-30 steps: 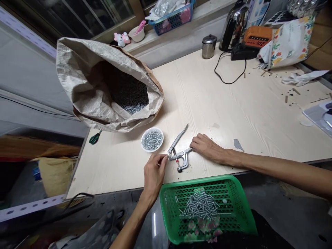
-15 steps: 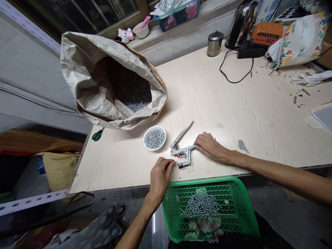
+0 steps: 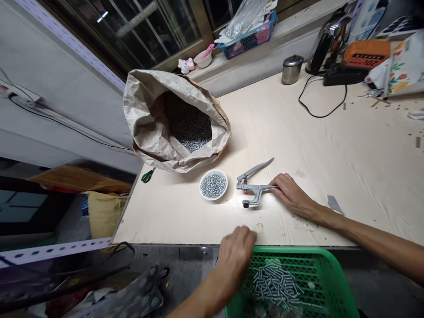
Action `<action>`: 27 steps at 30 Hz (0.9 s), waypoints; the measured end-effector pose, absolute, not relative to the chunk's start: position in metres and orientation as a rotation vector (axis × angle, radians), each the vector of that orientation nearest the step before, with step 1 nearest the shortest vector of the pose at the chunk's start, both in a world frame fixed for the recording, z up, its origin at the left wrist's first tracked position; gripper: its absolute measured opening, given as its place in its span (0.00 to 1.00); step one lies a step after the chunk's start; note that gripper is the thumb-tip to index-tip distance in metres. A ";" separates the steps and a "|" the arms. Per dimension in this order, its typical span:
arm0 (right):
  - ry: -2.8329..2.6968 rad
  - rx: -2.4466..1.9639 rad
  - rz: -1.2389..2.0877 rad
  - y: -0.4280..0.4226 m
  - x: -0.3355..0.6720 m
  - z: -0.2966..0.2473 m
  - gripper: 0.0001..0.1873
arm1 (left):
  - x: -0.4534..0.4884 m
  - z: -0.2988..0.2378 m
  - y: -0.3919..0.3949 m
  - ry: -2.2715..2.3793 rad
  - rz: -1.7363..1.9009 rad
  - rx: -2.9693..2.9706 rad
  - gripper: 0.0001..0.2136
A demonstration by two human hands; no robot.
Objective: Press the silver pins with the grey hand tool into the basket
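My right hand [image 3: 290, 194] is closed around the lower handle of grey snap-fastener pliers [image 3: 256, 187]. The pliers lie over the table with their upper handle sprung wide and a red tip showing between the jaws. My left hand [image 3: 236, 249], slightly blurred, hangs at the table's front edge over the left rim of a green plastic basket [image 3: 338, 269]. Its fingers are curled together, and what they hold, if anything, is hidden. Inside the basket lies a heap of small silver screw-like pieces [image 3: 276, 282]. A white bowl [image 3: 213, 198] of smaller silver metal pieces [image 3: 213, 184] stands left of the pliers.
A large woven sack [image 3: 142, 132] with many dark and silver pieces stands open at the back left. Green-handled scissors [image 3: 147, 175] lie beside it. Farther back are a metal canister [image 3: 292, 70], a kettle [image 3: 327, 42] and an orange battery [image 3: 366, 54] with a black cable.
My left hand has moved from beside the plier jaws down toward the basket. My right hand keeps hold of the pliers. The view has shifted, so things sit farther right.
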State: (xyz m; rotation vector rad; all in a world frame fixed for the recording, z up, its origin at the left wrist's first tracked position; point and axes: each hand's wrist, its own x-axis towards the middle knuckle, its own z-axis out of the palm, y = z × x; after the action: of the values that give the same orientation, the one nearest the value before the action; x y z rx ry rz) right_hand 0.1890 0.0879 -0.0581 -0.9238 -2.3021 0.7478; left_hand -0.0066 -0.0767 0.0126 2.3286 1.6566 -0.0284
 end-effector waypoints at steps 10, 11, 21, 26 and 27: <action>-2.308 -0.913 0.782 0.087 0.186 -0.064 0.13 | -0.079 0.036 -0.004 2.347 0.451 2.083 0.11; -2.313 -0.915 0.774 0.087 0.186 -0.064 0.13 | -0.088 0.033 0.012 2.401 0.439 2.037 0.10; -2.313 -0.910 0.722 0.087 0.183 -0.068 0.12 | -0.097 0.014 0.049 2.446 0.262 1.848 0.07; -2.347 -0.915 0.726 0.087 0.184 -0.063 0.12 | -0.100 0.030 0.049 2.401 0.564 1.645 0.05; -2.353 -0.917 0.720 0.087 0.184 -0.063 0.12 | -0.098 0.033 0.046 2.353 0.656 1.580 0.06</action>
State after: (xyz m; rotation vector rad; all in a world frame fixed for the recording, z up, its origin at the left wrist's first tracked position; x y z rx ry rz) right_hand 0.1836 0.0868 -0.0629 -0.9167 -2.3526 0.7198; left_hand -0.0981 0.0463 0.0333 1.5799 2.3534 0.6564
